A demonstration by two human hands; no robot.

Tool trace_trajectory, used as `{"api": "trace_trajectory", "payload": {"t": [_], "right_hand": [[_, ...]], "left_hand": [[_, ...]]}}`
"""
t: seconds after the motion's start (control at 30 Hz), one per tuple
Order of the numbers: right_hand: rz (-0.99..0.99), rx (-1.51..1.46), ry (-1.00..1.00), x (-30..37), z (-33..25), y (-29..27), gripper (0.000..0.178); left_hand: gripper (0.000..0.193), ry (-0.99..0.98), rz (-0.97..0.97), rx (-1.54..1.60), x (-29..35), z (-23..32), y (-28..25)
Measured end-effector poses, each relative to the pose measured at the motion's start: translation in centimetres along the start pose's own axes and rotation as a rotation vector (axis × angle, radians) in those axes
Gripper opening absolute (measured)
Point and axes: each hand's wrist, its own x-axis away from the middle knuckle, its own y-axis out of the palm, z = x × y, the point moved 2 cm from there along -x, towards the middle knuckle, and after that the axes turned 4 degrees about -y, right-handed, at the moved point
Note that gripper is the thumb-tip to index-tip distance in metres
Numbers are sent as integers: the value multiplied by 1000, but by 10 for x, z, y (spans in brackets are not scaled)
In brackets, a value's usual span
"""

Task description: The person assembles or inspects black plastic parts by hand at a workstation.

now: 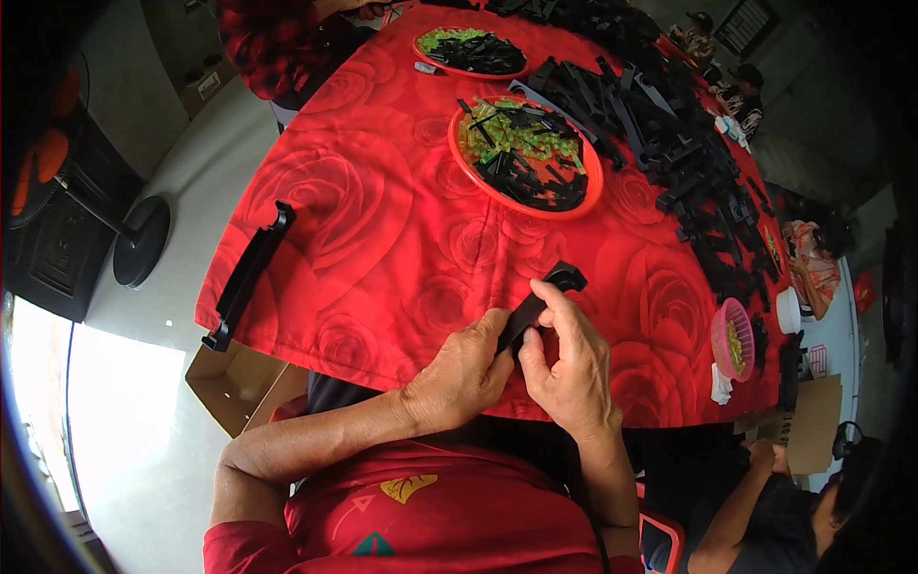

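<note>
Over the near edge of the table, my left hand (461, 371) is closed around the lower end of a long black plastic bracket (528, 314). My right hand (571, 365) pinches the same bracket higher up, its index finger lying near the hooked far end. The bracket is tilted, with its far end pointing away and to the right. A similar black bracket (251, 273) lies alone at the table's left edge. Ahead of my hands stands an orange-red plate (595, 191) with black strips and small yellow-green pieces in it.
A second plate (417, 48) stands farther back. Black brackets (660, 134) are heaped at the far right. A pink basket (724, 330) is at the right edge, near a seated person (765, 507). A cardboard box (234, 387) and a standing fan (143, 239) are on the left.
</note>
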Motion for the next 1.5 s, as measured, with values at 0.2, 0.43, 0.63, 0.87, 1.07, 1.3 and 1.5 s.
{"api": "trace_trajectory", "payload": {"t": [0.2,0.43,0.63,0.87,1.07,1.3,1.5], "right_hand": [[-26,94,-66,8,-2,14,56],[-27,-33,-16,4,0,19,46],[18,-65,-24,7,3,23,52],[11,-58,-28,9,5,25,52],[9,-52,-16,10,6,26,51],[12,-53,-26,10,6,26,50],[21,-55,-38,10,5,25,50]], "left_hand": [[24,-18,-2,-106,1,-10,0],[28,-127,-5,-114,0,-10,3],[27,-90,36,-103,3,-13,5],[28,-116,22,-65,3,-10,4],[26,-138,21,-83,3,-12,4],[27,-149,23,-82,4,-13,4],[27,-138,24,-78,5,-12,4]]}}
